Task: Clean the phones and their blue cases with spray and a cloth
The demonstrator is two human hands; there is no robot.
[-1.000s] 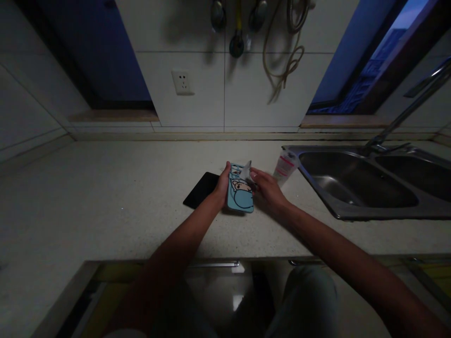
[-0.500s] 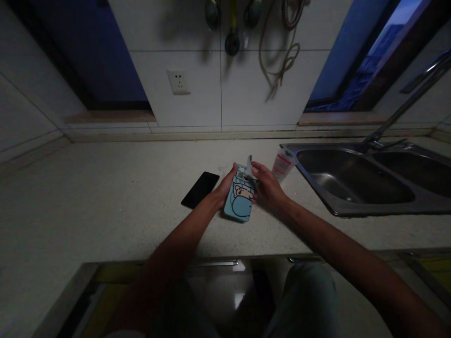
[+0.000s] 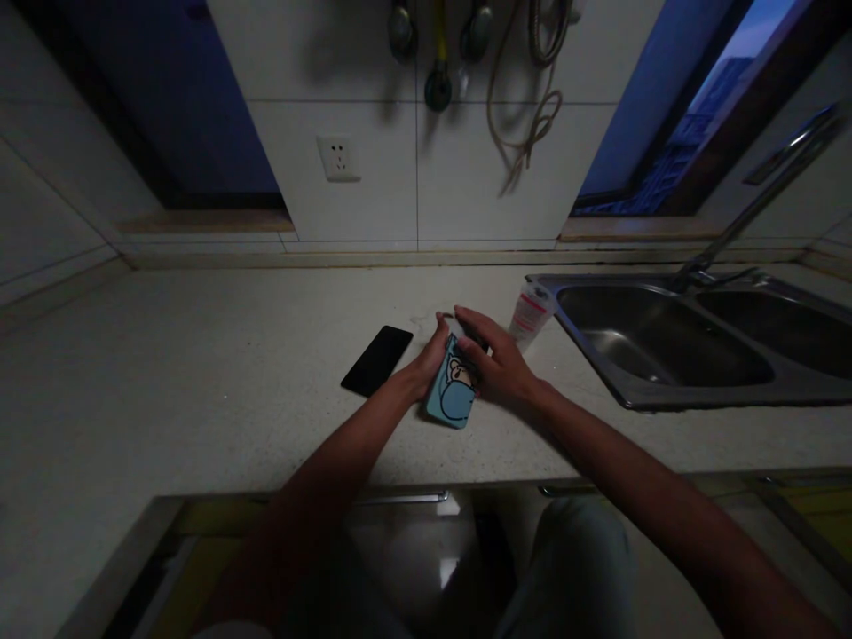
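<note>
A light blue phone case [image 3: 453, 398] with a cartoon bear on it is tilted just above the counter. My left hand [image 3: 429, 362] is closed round its left edge. Over its upper part lies my right hand [image 3: 493, 355], thumb on the case's back and fingers curled past the top. Between the two hands shows a thin greyish-white piece [image 3: 458, 327], mostly hidden by the right fingers; its kind is unclear. Whether a phone sits inside the case I cannot tell. A black phone [image 3: 377, 360] lies flat just left of my left hand.
A clear plastic cup [image 3: 531, 312] with pink-red print stands tilted-looking just beyond my right hand. Farther right is a steel double sink [image 3: 629, 404] with a tap [image 3: 772, 200]. A tiled wall with a socket [image 3: 338, 159] and hanging tubing [image 3: 532, 133] closes off the back.
My right hand has moved slightly left and down over the case's top, covering the camera openings. The greyish-white piece that stood up between its fingers is now mostly hidden.
</note>
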